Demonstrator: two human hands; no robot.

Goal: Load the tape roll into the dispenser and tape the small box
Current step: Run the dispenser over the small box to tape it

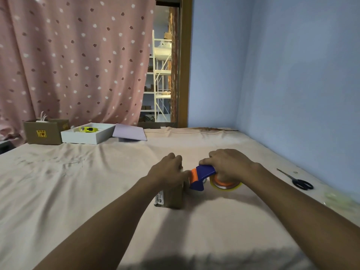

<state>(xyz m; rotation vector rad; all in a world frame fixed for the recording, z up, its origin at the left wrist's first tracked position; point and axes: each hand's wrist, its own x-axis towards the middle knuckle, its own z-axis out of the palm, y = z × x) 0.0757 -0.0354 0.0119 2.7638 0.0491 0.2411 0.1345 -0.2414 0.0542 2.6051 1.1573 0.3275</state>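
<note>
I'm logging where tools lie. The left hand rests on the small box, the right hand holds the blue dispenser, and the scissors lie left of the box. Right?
Not quite: the head view shows the scissors right of the small box, near the wall. The left hand on the box and the right hand holding the dispenser are correct.

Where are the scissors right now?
In the head view, the scissors lie on the cloth-covered surface at the far right, near the blue wall, apart from both hands and untouched.

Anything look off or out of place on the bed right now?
Nothing looks damaged or spilled. The left hand steadies the small box, the right hand holds the tape dispenser against it. Only the scissors lie loose near the wall, apart from the work.
</note>
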